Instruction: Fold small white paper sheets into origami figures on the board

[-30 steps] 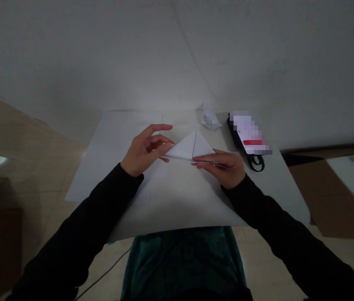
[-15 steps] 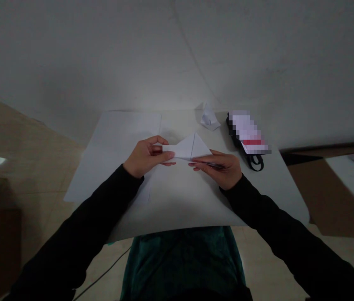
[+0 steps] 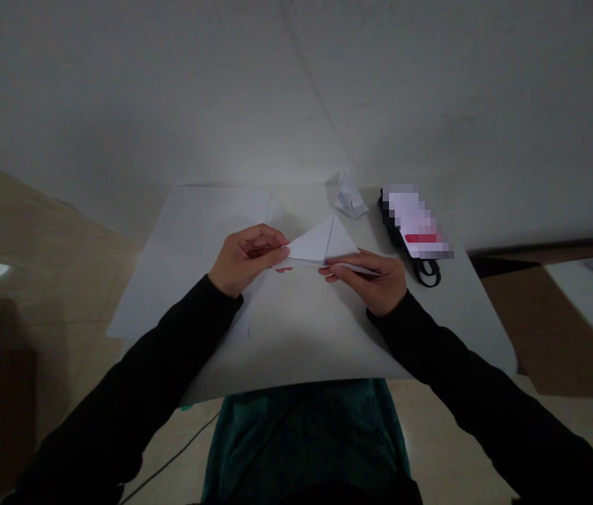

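Left hand point(image 3: 247, 261) pinched the left corner of a folded white paper triangle point(image 3: 317, 242); right hand point(image 3: 373, 280) gripped its lower right edge, thumb on top. Hands apart, the paper held between them, lifted slightly above a broad white paper sheet point(image 3: 191, 259) on a pale rounded table point(image 3: 465, 330). Folding done so far: triangular form, one crease running up to the apex, a flap along the lower edge. Further folds could not be told. Beyond: a small crumpled white paper piece point(image 3: 350, 198) and a black pouch point(image 3: 392, 224) with a pixelated white label.
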{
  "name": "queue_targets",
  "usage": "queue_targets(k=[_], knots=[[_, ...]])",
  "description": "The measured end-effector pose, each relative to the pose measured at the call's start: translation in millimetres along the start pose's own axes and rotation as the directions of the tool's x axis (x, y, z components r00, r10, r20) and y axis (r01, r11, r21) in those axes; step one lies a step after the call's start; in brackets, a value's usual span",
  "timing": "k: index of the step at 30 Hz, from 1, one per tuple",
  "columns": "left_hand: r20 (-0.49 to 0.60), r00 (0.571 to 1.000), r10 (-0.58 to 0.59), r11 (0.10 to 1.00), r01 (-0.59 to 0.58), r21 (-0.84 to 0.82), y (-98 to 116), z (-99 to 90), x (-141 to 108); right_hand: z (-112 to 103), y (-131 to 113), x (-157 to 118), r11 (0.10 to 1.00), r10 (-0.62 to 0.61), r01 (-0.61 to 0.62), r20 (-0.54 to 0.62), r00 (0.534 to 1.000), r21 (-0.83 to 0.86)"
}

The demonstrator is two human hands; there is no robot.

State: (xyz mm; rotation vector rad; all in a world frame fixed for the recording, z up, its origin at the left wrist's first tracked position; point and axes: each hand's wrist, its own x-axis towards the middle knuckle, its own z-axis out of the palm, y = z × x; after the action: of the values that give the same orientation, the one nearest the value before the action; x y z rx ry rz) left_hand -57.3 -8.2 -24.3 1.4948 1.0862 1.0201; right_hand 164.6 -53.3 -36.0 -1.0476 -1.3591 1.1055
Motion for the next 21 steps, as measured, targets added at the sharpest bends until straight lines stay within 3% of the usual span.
queue_targets(k=[5, 14, 21], knots=[[-0.006, 1.0, 0.0, 0.998, 0.0, -0.061, -4.2, 0.0, 0.3, 0.4, -1.5, -0.2, 1.0, -0.011, 0.011, -0.024, 1.0, 0.02], [0.053, 0.993, -0.11, 0.979, 0.117, -0.164, -0.2, -4.9, -0.2, 1.5, -2.0, -1.3, 0.998, 0.014, -0.012, -0.038, 0.999, 0.059], [0.048, 0.987, -0.153, 0.986, 0.155, -0.059, 2.8, -6.3, 1.1, 2.6, -0.4, -3.0, 1.0, -0.007, 0.006, 0.003, 1.0, 0.007]])
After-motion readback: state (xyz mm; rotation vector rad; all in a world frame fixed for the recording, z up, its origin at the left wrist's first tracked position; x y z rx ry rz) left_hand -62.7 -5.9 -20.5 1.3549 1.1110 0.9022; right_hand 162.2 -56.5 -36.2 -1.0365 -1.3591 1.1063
